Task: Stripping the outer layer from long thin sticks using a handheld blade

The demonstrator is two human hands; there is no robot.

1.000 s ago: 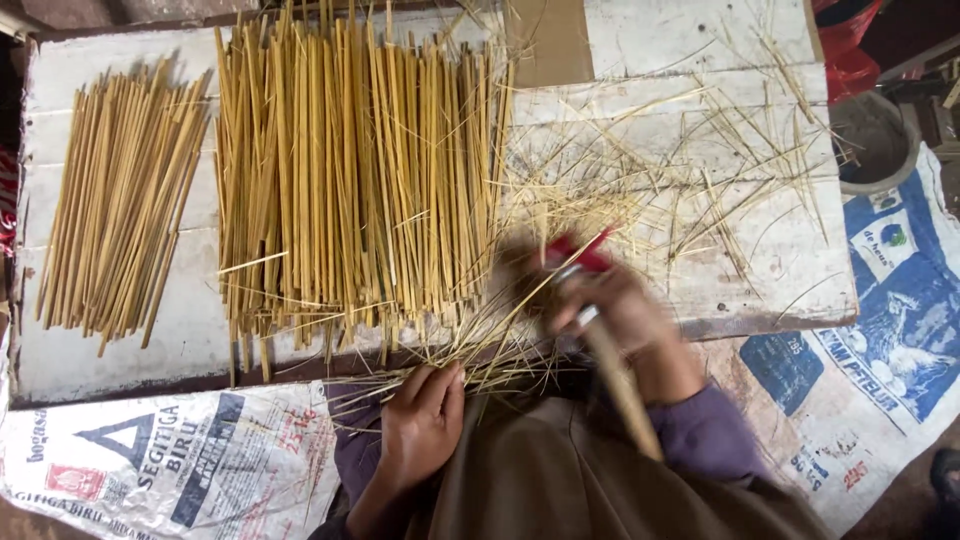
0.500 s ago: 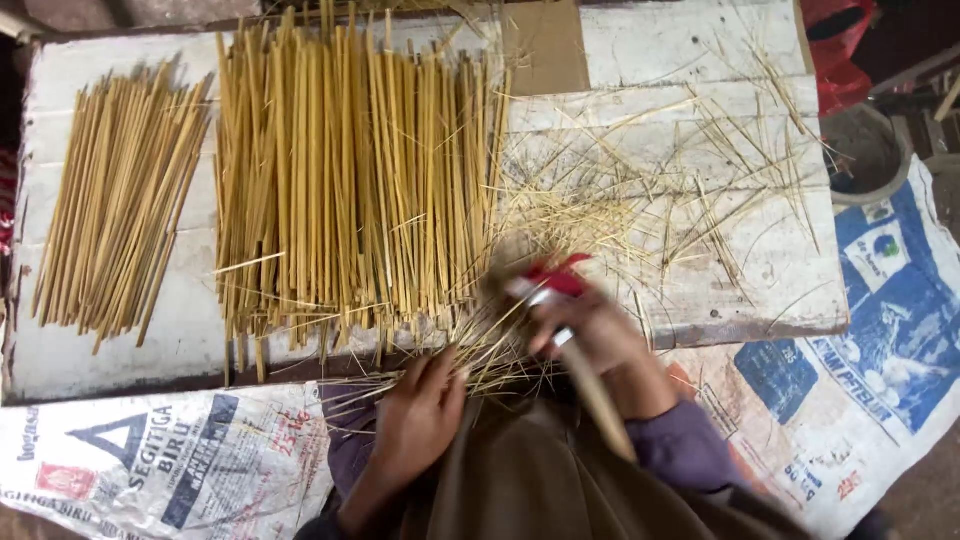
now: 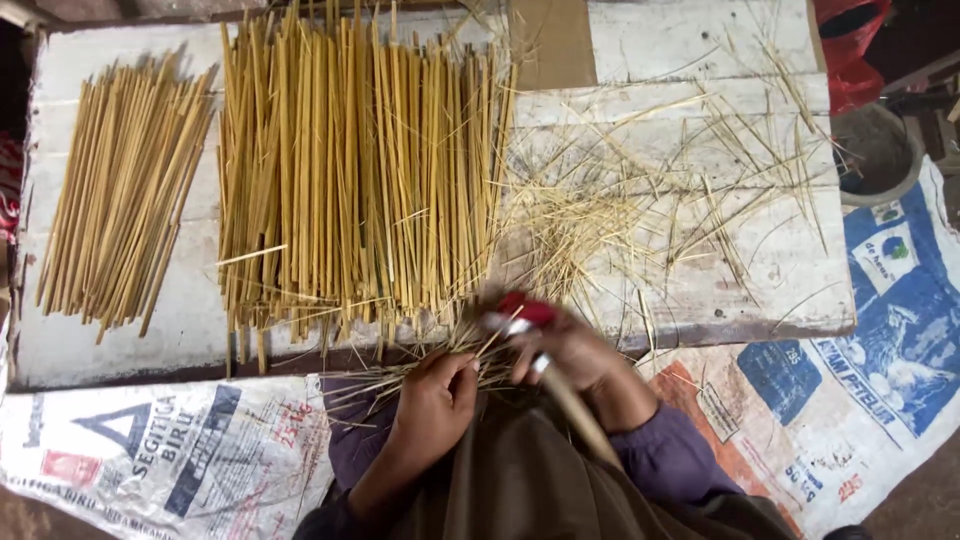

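My left hand (image 3: 437, 398) pinches a thin bamboo strip (image 3: 440, 365) at the near edge of the white board (image 3: 640, 40). Beside it my right hand (image 3: 575, 355) grips a knife with a red end (image 3: 524, 308) and a pale wooden handle (image 3: 580, 420) that slants down to the right. The blade touches the strip held between both hands. Thin shavings (image 3: 400, 378) fan out around my fingers. Directly beyond my hands lies a wide pile of long bamboo sticks (image 3: 350, 180).
A smaller bundle of sticks (image 3: 120, 200) lies at the board's left. Loose slivers (image 3: 660, 190) litter its right half. Printed sacks (image 3: 150, 450) cover the floor near me and to the right (image 3: 880, 330). A round grey pot (image 3: 875, 150) stands at the right edge.
My right hand with the knife has drawn slightly down and left along the strip. My left hand has barely shifted.
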